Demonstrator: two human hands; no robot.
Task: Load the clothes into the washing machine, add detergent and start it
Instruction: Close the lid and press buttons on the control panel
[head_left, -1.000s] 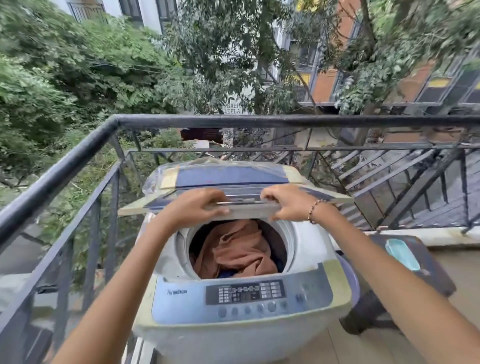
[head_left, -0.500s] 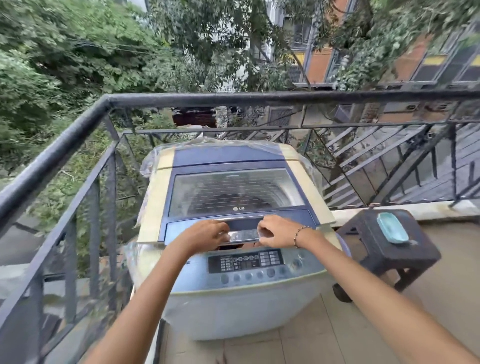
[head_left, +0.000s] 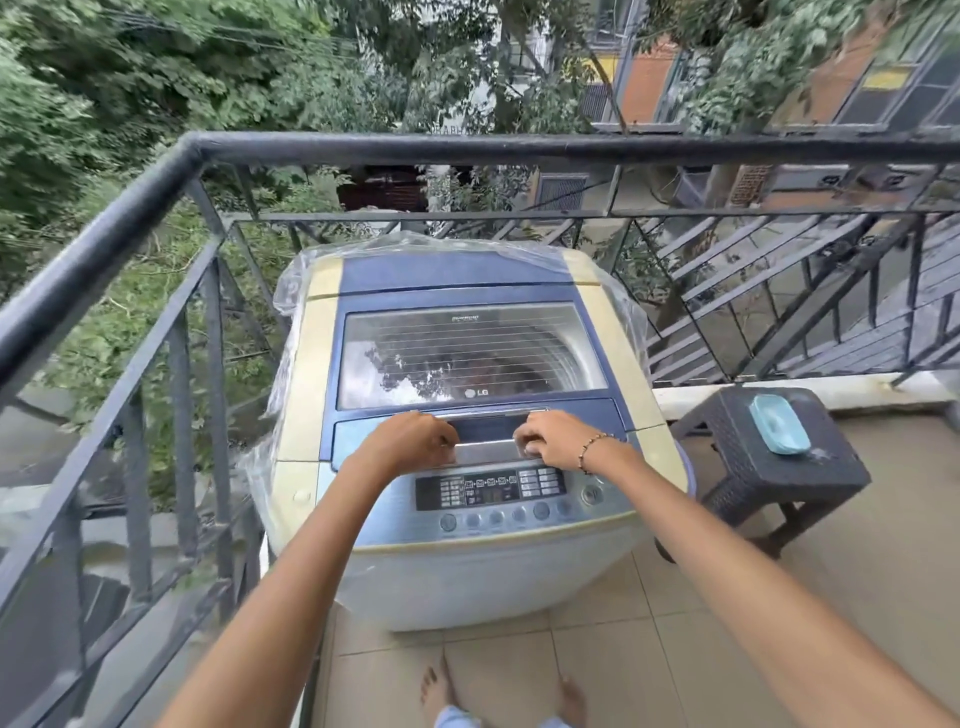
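Observation:
A top-loading washing machine (head_left: 467, 566) stands on the balcony floor, its blue lid (head_left: 470, 353) lying flat and closed. Through the lid's window the clothes show only dimly. My left hand (head_left: 415, 441) and my right hand (head_left: 553, 439) sit side by side on the silver handle (head_left: 491, 451) at the lid's front edge, fingers curled over it. Just below them is the control panel (head_left: 491, 491) with a row of round buttons (head_left: 506, 516). No detergent container is in view.
A black metal railing (head_left: 130, 218) runs along the left and back of the machine. A dark wicker stool (head_left: 774, 467) stands to the right, carrying a teal soap dish (head_left: 779, 423). My bare feet (head_left: 441, 691) are on the tiled floor in front.
The lid came down from half-raised to fully flat, hiding the orange-brown cloth in the drum. Both hands followed the handle down toward the control panel.

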